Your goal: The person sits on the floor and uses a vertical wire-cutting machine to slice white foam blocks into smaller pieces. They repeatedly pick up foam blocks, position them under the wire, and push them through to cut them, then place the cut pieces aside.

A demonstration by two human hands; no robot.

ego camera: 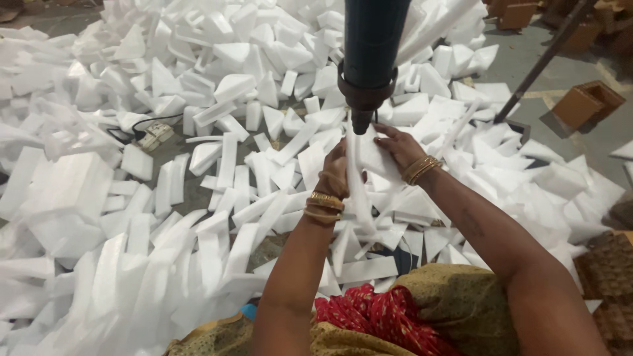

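My left hand [335, 173] and my right hand [397, 146] both grip a white foam sheet [369, 161], holding it just under the nozzle of a dark hot-air tool [369, 59] that hangs down from above. A thin strip of the foam trails down toward my lap. Gold bangles sit on both wrists. The fingers are curled around the sheet's edges.
Several white foam offcuts [217, 158] cover the floor all around. A larger foam block [62, 188] lies at left. A power strip with a black cable [153, 134] sits among the scraps. Brown boxes [583, 102] and a dark pole [541, 62] stand at upper right.
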